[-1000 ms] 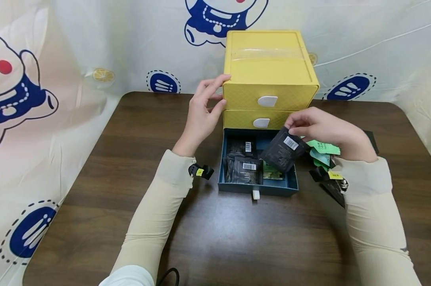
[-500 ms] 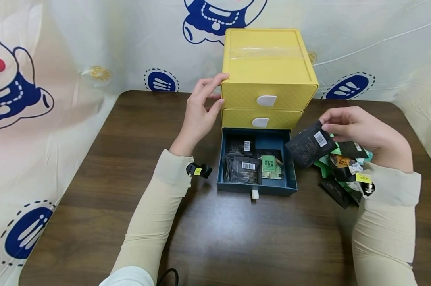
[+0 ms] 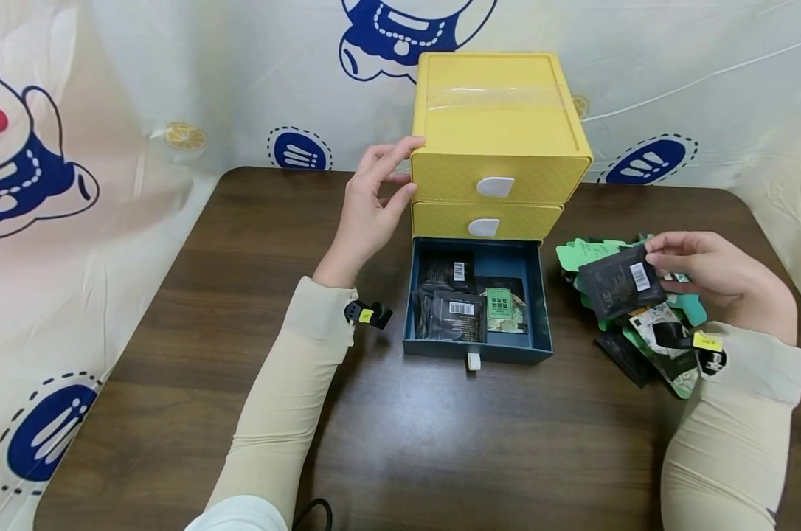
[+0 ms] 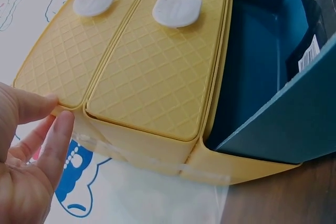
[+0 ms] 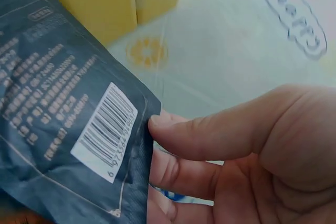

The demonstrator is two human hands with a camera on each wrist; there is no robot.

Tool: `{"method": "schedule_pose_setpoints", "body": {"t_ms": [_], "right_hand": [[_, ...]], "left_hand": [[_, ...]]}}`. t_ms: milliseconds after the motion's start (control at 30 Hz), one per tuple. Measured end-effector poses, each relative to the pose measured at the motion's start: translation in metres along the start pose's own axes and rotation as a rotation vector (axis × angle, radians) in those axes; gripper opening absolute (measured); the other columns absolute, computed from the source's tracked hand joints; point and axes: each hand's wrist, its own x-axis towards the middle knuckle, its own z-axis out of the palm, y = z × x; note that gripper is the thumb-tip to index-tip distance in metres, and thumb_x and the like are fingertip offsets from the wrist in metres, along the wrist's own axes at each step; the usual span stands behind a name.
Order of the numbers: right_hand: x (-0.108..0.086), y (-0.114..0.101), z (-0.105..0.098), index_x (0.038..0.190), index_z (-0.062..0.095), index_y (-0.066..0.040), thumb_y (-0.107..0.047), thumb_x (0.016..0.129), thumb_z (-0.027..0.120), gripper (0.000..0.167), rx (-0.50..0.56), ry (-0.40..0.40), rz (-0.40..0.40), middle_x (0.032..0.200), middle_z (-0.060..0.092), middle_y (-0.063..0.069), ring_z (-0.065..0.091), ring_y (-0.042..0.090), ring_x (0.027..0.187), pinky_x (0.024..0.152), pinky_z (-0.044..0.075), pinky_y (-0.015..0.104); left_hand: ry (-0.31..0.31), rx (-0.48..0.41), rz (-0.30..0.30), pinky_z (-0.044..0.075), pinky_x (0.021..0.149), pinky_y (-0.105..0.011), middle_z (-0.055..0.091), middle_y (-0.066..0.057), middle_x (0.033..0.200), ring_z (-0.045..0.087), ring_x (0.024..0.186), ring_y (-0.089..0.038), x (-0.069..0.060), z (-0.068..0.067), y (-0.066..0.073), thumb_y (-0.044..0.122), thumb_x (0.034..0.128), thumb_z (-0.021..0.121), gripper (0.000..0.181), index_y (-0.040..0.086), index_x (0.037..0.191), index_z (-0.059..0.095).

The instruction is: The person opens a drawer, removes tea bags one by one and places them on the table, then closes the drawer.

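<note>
A black sachet [image 3: 622, 282] with a white barcode label is pinched at its edge between the thumb and fingers of my right hand [image 3: 726, 276]. In the right wrist view the same sachet [image 5: 68, 114] shows fine print on its face. Beneath it lies a pile of green and black sachets [image 3: 666, 335]. My left hand [image 3: 374, 203] touches the left front corner of a yellow drawer box [image 3: 500, 107] with its fingers extended. The lowest drawer [image 3: 545, 317], dark blue inside, is pulled out. It holds several black sachets [image 3: 459, 316] and one with a green label [image 3: 500, 304].
Two upper drawers with white tabs [image 4: 177, 10] are closed in the box. A white pull tab [image 3: 473, 361] sticks out from the open drawer's front. The brown table [image 3: 400, 442] meets a printed white curtain [image 3: 241, 81] behind. A black cable [image 3: 317, 505] lies near the front edge.
My right hand has carried the black sachet from above the drawer rightward to the pile, uncovering the green-labelled sachet in the drawer. My left hand stays at the box corner.
</note>
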Motion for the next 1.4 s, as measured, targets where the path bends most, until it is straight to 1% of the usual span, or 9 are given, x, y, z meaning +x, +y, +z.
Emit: {"method": "schedule_pose_setpoints", "body": {"t_ms": [333,533,667,767,833,967,1067,1167,1400], "right_hand": [[-0.002,0.039,-0.014,0.088,0.064,-0.037,-0.012,0.104,0.049,0.033,0.231,0.031,0.044,0.082,0.060,-0.015,0.059,0.005,0.076,0.069,0.058,0.019],[-0.003,0.043,-0.016,0.086,0.065,-0.040,-0.018,0.105,0.047,0.034,0.181,0.027,0.091,0.082,0.063,-0.016,0.063,0.003,0.077,0.071,0.059,0.019],[-0.007,0.042,-0.015,0.117,0.067,-0.019,-0.024,0.106,0.044,0.027,0.002,0.084,0.126,0.082,0.063,-0.021,0.062,-0.001,0.078,0.072,0.058,0.019],[-0.010,0.040,-0.012,0.139,0.048,0.007,-0.027,0.107,0.042,0.048,-0.082,0.125,0.142,0.083,0.061,-0.024,0.061,-0.005,0.079,0.072,0.058,0.018],[-0.013,0.036,-0.009,0.142,0.041,0.011,-0.032,0.106,0.042,0.056,-0.098,0.147,0.144,0.082,0.060,-0.026,0.060,-0.007,0.078,0.071,0.057,0.016],[-0.015,0.023,-0.006,0.124,0.062,-0.023,-0.041,0.105,0.042,0.033,-0.056,0.180,0.076,0.080,0.062,-0.029,0.061,-0.007,0.076,0.069,0.057,0.016],[-0.016,0.008,-0.002,0.102,0.058,-0.040,-0.043,0.102,0.047,0.011,-0.023,0.183,0.020,0.081,0.065,-0.028,0.063,-0.005,0.077,0.069,0.057,0.015],[-0.017,-0.013,0.004,0.104,0.057,-0.039,-0.043,0.101,0.050,0.008,-0.076,0.168,-0.044,0.083,0.066,-0.026,0.064,-0.003,0.078,0.069,0.056,0.015],[-0.013,-0.061,0.027,0.117,0.063,-0.024,-0.029,0.104,0.052,0.019,-0.160,0.114,-0.199,0.088,0.070,-0.019,0.067,0.002,0.082,0.072,0.057,0.014]], "left_hand": [[0.013,-0.010,0.038,0.063,0.080,-0.036,0.053,-0.010,0.128,0.068,0.106,-0.022,0.000,-0.001,-0.002,0.002,0.0945,0.063,0.047,0.016,0.139,0.059],[0.016,-0.013,0.041,0.062,0.082,-0.037,0.053,-0.010,0.128,0.067,0.107,-0.021,0.000,0.002,-0.003,0.003,0.0953,0.062,0.046,0.016,0.139,0.059],[0.013,0.027,0.063,0.062,0.082,-0.034,0.052,-0.011,0.129,0.067,0.107,-0.021,-0.001,0.004,-0.001,0.001,0.0955,0.061,0.047,0.017,0.140,0.058],[0.013,0.045,0.083,0.063,0.080,-0.033,0.052,-0.011,0.128,0.067,0.106,-0.020,-0.001,0.006,0.000,0.001,0.0957,0.061,0.047,0.017,0.140,0.057],[0.011,0.047,0.084,0.063,0.080,-0.033,0.053,-0.011,0.127,0.067,0.105,-0.020,-0.002,0.006,0.000,0.001,0.0957,0.061,0.047,0.017,0.140,0.057],[0.009,0.051,0.087,0.063,0.079,-0.032,0.053,-0.011,0.126,0.067,0.105,-0.020,-0.001,0.005,0.000,0.002,0.0959,0.061,0.047,0.017,0.140,0.057],[0.012,0.048,0.090,0.063,0.078,-0.033,0.053,-0.012,0.126,0.067,0.104,-0.021,-0.001,0.005,-0.001,0.002,0.0960,0.061,0.047,0.017,0.140,0.057],[0.018,0.045,0.093,0.063,0.078,-0.034,0.053,-0.012,0.126,0.067,0.104,-0.022,-0.002,0.005,-0.003,0.001,0.0960,0.060,0.047,0.016,0.140,0.057],[0.019,0.064,0.097,0.062,0.078,-0.029,0.052,-0.012,0.127,0.067,0.106,-0.023,-0.004,0.005,-0.006,0.002,0.0968,0.060,0.048,0.018,0.142,0.056]]}}
